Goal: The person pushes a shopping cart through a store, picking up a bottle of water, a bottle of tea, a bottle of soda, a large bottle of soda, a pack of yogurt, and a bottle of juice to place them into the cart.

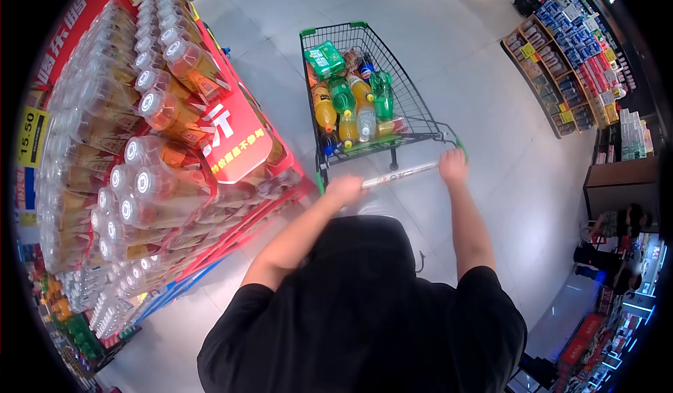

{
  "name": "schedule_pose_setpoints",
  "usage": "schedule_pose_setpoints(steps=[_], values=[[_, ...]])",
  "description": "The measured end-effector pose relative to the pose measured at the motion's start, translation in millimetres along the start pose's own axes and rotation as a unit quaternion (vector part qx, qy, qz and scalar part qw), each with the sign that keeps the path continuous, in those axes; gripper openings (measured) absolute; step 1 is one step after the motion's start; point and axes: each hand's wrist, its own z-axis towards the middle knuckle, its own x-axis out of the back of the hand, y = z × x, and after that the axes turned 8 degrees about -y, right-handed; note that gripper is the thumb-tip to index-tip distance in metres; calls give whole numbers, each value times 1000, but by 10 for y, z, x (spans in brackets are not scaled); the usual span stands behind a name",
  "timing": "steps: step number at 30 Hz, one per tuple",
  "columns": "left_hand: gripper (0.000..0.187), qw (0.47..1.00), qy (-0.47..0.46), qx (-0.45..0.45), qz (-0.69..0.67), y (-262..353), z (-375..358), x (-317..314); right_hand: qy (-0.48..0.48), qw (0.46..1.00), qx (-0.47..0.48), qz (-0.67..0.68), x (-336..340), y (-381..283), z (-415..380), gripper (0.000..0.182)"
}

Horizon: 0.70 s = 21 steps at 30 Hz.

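Note:
A shopping cart (pixel 420 116) with a dark wire basket and green corners stands in front of me. Both my hands are wrapped round its pale handle bar (pixel 399 175): my left hand (pixel 346 189) near the left end, my right hand (pixel 453 164) at the right end. Inside the basket lie several drink bottles, among them a green bottle (pixel 341 96), an orange bottle (pixel 324 108) and a clear bottle (pixel 366 122). A green package (pixel 326 59) rests at the far left of the basket.
Close on the left rises a large display of capped bottles (pixel 158 109) with a red sign (pixel 235 141). Grey tiled floor (pixel 491 113) extends ahead and right. Shelves (pixel 550 74) stand at the upper right. People (pixel 613 267) are at the far right.

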Motion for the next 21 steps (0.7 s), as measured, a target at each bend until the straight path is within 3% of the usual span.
schedule_pose_setpoints(steps=[3,5,6,8,9,13,15,16,18,21], values=[[45,999,-5,8,-32,36,6,88,-58,995,-18,-81,427,-252,264,37],[44,999,-4,15,-37,-58,114,115,-227,970,11,-84,572,-381,629,36],[44,998,-35,28,-34,-147,231,56,-229,970,17,-85,693,-534,779,36],[34,995,-76,59,-29,-165,318,125,-91,987,-5,132,866,-917,1100,33],[34,995,-79,56,-35,-80,282,197,-84,982,14,170,821,-950,1246,31],[35,991,-81,78,-67,-71,284,280,-155,953,105,237,364,-1398,2182,28],[39,989,-62,106,-85,-47,328,297,-317,914,151,203,-133,-1532,2580,29],[37,986,-73,130,-77,50,288,347,-329,911,145,205,-465,-1417,2639,29],[38,977,-88,185,-52,162,265,540,-323,908,250,88,-917,-1452,2837,28],[38,963,-80,246,-76,307,313,763,-376,893,246,27,-997,-1537,3154,36]])
